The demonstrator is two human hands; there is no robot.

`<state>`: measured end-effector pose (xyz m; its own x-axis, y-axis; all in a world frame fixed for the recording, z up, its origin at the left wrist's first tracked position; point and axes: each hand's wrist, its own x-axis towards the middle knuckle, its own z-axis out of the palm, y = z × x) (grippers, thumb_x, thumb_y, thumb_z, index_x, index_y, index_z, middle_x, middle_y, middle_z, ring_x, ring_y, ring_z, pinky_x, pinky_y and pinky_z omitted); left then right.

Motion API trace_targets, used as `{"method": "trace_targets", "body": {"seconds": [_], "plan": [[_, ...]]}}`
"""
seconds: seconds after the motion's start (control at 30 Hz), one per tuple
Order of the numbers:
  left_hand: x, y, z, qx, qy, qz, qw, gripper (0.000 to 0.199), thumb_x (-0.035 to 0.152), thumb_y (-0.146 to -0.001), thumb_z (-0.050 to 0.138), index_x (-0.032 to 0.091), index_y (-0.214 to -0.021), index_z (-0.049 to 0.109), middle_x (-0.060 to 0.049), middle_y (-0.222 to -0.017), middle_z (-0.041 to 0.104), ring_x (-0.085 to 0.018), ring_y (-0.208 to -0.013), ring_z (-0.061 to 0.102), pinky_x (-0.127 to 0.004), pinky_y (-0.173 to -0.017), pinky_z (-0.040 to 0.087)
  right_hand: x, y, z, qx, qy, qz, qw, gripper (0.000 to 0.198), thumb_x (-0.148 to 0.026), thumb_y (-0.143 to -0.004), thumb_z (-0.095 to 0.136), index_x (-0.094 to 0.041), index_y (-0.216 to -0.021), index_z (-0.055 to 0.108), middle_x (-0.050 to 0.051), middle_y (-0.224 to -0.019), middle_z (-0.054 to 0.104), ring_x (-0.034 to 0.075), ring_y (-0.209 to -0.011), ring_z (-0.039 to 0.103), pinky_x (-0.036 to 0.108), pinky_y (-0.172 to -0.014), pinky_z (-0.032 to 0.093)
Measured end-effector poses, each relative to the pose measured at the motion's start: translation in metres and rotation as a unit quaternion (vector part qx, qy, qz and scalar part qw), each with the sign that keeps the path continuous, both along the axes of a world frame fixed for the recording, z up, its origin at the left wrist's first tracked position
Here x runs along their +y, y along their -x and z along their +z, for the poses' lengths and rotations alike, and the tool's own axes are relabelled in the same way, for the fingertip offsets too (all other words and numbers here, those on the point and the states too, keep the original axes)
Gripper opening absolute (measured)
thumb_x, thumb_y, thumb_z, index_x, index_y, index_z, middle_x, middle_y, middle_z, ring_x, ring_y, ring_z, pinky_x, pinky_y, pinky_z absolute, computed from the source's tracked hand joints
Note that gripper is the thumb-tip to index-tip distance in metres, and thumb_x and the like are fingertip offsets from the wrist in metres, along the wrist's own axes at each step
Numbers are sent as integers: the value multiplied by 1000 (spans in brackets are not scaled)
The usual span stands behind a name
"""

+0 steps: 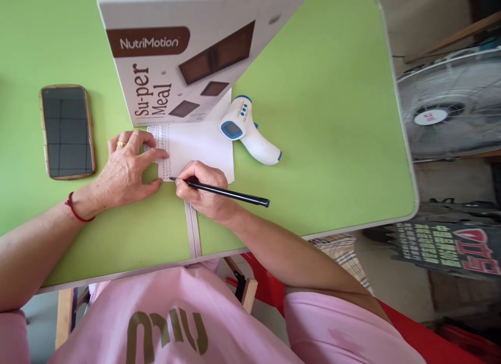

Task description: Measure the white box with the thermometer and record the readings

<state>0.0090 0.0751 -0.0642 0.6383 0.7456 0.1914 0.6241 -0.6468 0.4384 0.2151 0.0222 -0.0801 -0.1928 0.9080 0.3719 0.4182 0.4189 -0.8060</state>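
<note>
A sheet of white paper lies on the green table, with rows of small handwriting along its left side. My right hand is closed round a black pen, whose tip meets the paper near the written rows. Beside it my left hand rests with bent, parted fingers, the fingertips on the left edge of the paper; it grips nothing. A white and blue infrared thermometer lies at the paper's right side, partly over it. Behind, a white NutriMotion box stands upright and hides the paper's far end.
A phone in a brown-edged case lies left of my left hand. The green table has a metal rim and a seam near my body. Past its right edge stand a fan and a dark bag with printed lettering.
</note>
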Motion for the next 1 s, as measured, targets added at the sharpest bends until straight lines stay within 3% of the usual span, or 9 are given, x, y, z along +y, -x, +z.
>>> {"method": "trace_targets", "body": {"seconds": [0.17, 0.3, 0.47, 0.57, 0.7, 0.8, 0.87, 0.93, 1.0], "plan": [[0, 0, 0, 2, -4, 0, 1000, 41, 33, -80, 65, 21, -119, 68, -14, -121, 54, -35, -111, 48, -56, -98, 35, 2, -3, 5, 26, -16, -5, 1000, 13, -21, -89, 58, -20, -77, 53, -5, -64, 58, 8, -53, 50, 21, -52, 41], [0, 0, -1, 4, -6, -1, 1000, 41, 34, -80, 64, 21, -120, 68, -14, -121, 54, -35, -111, 48, -57, -97, 35, 8, -15, 15, -33, -117, 19, 992, 6, -18, -95, 57, -20, -96, 62, 0, -80, 62, 9, -65, 56, 23, -60, 46], [1, 3, -2, 6, -21, -5, 1000, 40, 34, -80, 62, 20, -118, 69, -15, -119, 54, -35, -108, 49, -55, -92, 38, 10, -25, 22, -217, -253, 80, 939, 20, -9, -97, 52, -15, -111, 65, 6, -87, 62, 15, -77, 56, 28, -68, 48], [2, 4, -2, -3, -25, 9, 1000, 35, 31, -83, 57, 19, -114, 68, -14, -116, 57, -33, -105, 52, -52, -88, 41, 7, -19, 22, -286, -276, 129, 908, 25, -4, -97, 48, -7, -117, 63, 10, -92, 66, 18, -82, 56, 32, -75, 49], [4, 5, 0, -60, -20, 48, 997, 22, 22, -88, 50, 16, -105, 63, -13, -108, 59, -28, -101, 55, -47, -87, 44, 4, -10, 17, -304, -279, 177, 894, 22, -7, -97, 48, -9, -111, 66, 9, -90, 65, 19, -82, 54, 32, -71, 46], [4, 6, 2, -126, -56, 64, 988, 13, 16, -89, 49, 18, -100, 56, -10, -104, 59, -25, -97, 56, -45, -89, 45, 8, -11, 14, -279, -270, 185, 903, 26, -7, -96, 49, -13, -115, 65, 7, -88, 64, 18, -82, 54, 32, -71, 46], [4, 7, 2, -167, -70, 94, 979, 14, 16, -88, 50, 19, -101, 51, -8, -104, 58, -23, -96, 55, -44, -87, 46, 13, -17, 12, -242, -255, 147, 924, 29, -6, -94, 48, -12, -116, 66, 7, -90, 64, 18, -82, 56, 33, -73, 48], [7, 9, -2, -206, -71, 137, 966, 20, 19, -87, 53, 21, -105, 47, -9, -107, 54, -23, -98, 54, -42, -84, 48, 19, -24, 11, -208, -223, 84, 949, 24, -15, -95, 50, -13, -112, 67, 10, -95, 64, 20, -86, 58, 36, -76, 51], [12, 12, -8, -246, -62, 170, 952, 32, 27, -85, 58, 22, -114, 43, -10, -115, 50, -25, -106, 53, -42, -87, 49, 24, -31, 8, -207, -170, 46, 962, 30, -33, -98, 51, -14, -117, 65, 15, -110, 64, 25, -102, 61, 43, -87, 54]]}}
